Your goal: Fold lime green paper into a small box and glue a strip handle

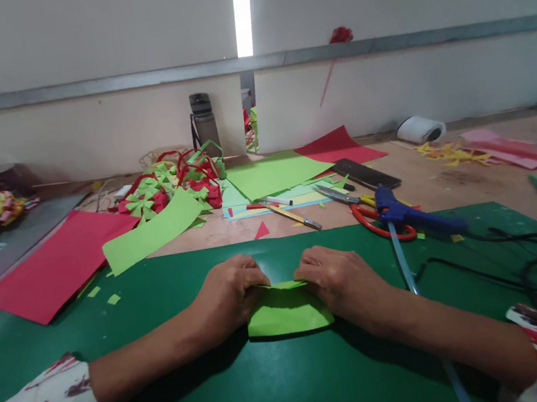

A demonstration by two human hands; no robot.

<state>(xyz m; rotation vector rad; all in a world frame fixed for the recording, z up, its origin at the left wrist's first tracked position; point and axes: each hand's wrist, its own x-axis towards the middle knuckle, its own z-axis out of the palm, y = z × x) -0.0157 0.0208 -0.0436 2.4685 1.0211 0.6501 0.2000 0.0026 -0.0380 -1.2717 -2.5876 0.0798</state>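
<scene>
A small piece of bright green paper (289, 313) lies over the dark green mat, its far edge turned up into a narrow fold. My left hand (234, 292) pinches that folded edge at its left end, fingers closed. At the right end, my right hand (338, 277) pinches the same edge between thumb and fingers. Between the two hands the fold shows as a thin strip. The fingertips partly cover the paper's far corners. The near edge of the paper sits slightly raised, with a dark shadow under it.
Behind the hands lie a yellow craft knife (295, 216), scissors (339, 194) and a blue glue gun (411, 214) with its black cable (484, 258). Red paper (66, 260), a green strip (154, 232) and paper flowers (171, 181) are at left. A dark bottle (205, 123) stands by the wall.
</scene>
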